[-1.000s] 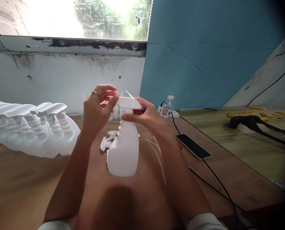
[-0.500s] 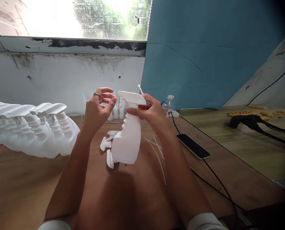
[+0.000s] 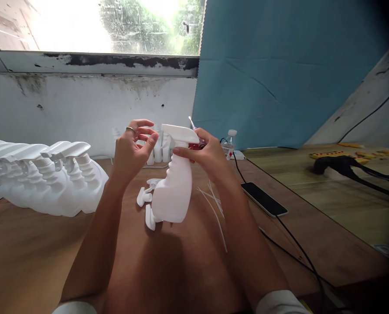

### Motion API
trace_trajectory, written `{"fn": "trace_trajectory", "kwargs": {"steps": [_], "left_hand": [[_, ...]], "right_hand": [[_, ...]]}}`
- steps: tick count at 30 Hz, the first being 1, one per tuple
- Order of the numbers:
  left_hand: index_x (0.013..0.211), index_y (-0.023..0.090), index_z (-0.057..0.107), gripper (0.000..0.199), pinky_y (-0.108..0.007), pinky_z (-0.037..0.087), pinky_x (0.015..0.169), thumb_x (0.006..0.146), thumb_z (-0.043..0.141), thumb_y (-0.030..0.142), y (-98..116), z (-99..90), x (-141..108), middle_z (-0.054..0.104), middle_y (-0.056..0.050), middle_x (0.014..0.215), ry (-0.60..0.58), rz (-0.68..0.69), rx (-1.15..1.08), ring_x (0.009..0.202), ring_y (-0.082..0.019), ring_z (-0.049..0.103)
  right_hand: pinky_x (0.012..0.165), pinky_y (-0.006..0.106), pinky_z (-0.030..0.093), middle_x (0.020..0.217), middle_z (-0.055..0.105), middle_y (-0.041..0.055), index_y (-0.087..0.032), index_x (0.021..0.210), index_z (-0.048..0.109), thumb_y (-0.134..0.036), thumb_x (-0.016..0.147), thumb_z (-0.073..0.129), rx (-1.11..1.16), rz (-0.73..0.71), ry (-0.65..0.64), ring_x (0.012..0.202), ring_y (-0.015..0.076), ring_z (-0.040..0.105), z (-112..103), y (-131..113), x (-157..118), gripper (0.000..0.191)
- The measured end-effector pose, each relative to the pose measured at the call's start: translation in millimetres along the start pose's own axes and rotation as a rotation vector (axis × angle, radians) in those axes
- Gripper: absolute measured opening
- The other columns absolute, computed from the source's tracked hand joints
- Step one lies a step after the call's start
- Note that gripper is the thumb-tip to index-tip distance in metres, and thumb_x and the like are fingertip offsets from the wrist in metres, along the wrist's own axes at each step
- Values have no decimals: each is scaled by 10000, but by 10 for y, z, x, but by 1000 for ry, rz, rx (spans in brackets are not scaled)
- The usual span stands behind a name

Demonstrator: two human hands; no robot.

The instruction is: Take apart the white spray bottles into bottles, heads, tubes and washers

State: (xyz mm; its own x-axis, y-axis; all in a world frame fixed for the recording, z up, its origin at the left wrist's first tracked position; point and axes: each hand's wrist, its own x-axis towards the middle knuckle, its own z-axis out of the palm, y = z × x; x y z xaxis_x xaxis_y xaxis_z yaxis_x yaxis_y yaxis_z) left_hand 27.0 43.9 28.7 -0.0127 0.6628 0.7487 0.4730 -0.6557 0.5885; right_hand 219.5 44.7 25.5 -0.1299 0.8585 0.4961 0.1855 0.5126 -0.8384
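A white spray bottle [image 3: 173, 192] with its trigger head on hangs upright over the table, its nozzle pointing left. My right hand [image 3: 209, 152] grips it round the neck, just below the head. To the left of the nozzle, my left hand [image 3: 136, 141] is raised with fingers apart and curved, a ring on one of them, holding nothing. White spray heads [image 3: 144, 197] lie on the table behind and left of the bottle. Thin white tubes [image 3: 214, 209] are scattered to its right, partly hidden by my right forearm.
A row of assembled white spray bottles [image 3: 60, 183] stands at the left. More white bottles [image 3: 158, 150] are at the back by the wall. At the right are a phone [image 3: 264, 199] with a cable and a clear plastic bottle [image 3: 231, 141]. The table [image 3: 312, 231] ends there.
Almost nothing differs. My left hand has shifted very slightly left; the right hand still holds the spray bottle in the same place.
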Motion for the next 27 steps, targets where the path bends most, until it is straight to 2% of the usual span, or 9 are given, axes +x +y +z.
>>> {"fn": "trace_trajectory", "kwargs": {"steps": [27], "left_hand": [[1087, 218, 582, 271, -213, 537, 583, 832, 626, 298, 9, 12, 10, 679, -35, 919, -11, -29, 11, 789, -136, 652]], "right_hand": [[526, 246, 396, 681, 517, -37, -200, 792, 565, -394, 611, 800, 74, -11, 9, 627, 115, 482, -6, 6, 5, 354]]}}
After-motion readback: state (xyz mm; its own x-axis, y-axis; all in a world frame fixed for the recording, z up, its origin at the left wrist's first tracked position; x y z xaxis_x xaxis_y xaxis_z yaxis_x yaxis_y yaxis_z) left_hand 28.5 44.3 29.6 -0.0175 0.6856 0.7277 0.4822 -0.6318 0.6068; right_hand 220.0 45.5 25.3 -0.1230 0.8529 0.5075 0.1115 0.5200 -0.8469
